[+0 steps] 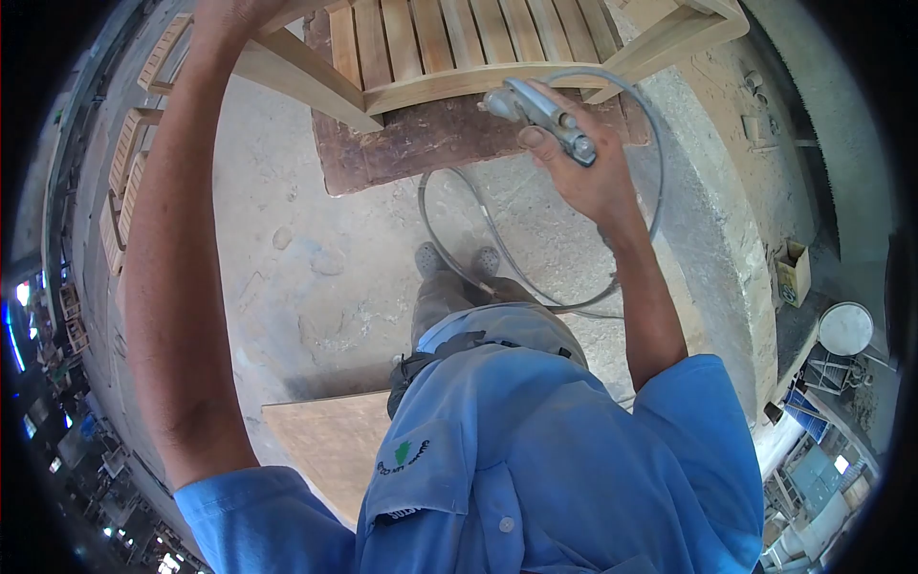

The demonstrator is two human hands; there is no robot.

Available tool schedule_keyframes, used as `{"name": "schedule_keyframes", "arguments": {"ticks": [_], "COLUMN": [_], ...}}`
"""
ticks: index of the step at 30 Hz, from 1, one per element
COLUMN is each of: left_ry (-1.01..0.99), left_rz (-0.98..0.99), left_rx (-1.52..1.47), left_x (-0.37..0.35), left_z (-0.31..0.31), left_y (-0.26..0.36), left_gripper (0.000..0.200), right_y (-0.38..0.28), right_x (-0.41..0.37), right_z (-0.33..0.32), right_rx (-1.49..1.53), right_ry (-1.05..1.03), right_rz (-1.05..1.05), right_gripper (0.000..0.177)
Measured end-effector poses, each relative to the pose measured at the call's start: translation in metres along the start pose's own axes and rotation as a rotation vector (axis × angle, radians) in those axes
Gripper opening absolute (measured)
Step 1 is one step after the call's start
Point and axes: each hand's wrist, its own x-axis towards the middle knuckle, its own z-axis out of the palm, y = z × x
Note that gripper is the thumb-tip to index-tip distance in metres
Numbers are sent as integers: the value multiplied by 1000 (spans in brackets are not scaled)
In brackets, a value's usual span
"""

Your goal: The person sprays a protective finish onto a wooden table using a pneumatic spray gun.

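Observation:
My right hand is closed around a metal air sander, its thumb along the near side of the body. The sander's head points left, over the front rail of a slatted wooden chair. From the tool, a grey air hose loops down past the hand and across the floor. At the top left edge, my left hand is at the chair's armrest; its fingers are mostly cut off by the frame. Under the chair lies a worn brown board.
A pale wooden panel lies by my legs, on the left. More slatted wooden pieces stand along the far left. At right are a small box and a round white-topped object. The hose coils near my feet.

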Motion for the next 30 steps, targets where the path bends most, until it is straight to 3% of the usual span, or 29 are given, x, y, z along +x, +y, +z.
{"name": "schedule_keyframes", "arguments": {"ticks": [5,10,14,20,23,26,28,30], "left_ry": [-29,-28,15,40,82,346,213,173], "left_rz": [161,131,-37,-73,62,338,502,589], "left_rx": [188,172,-45,-90,-108,-195,116,264], "left_x": [1,2,-1,-4,-17,7,23,29], "left_z": [4,3,-2,-4,-10,25,33,37], "left_y": [-11,-11,0,5,11,-27,-71,-87], "left_gripper": [33,33,41,47,49,39,24,35], "right_y": [2,11,24,22,37,35,32,30], "right_x": [12,27,23,-1,-15,-27,-35,-42], "right_z": [49,77,59,0,-26,-52,-67,-79], "right_rx": [142,50,164,160,73,27,11,-11], "right_ry": [-14,-20,56,196,328,449,510,573], "right_rz": [47,80,99,166,154,172,207,206], "right_gripper": [52,50,50,43,33,33,36,37]}}
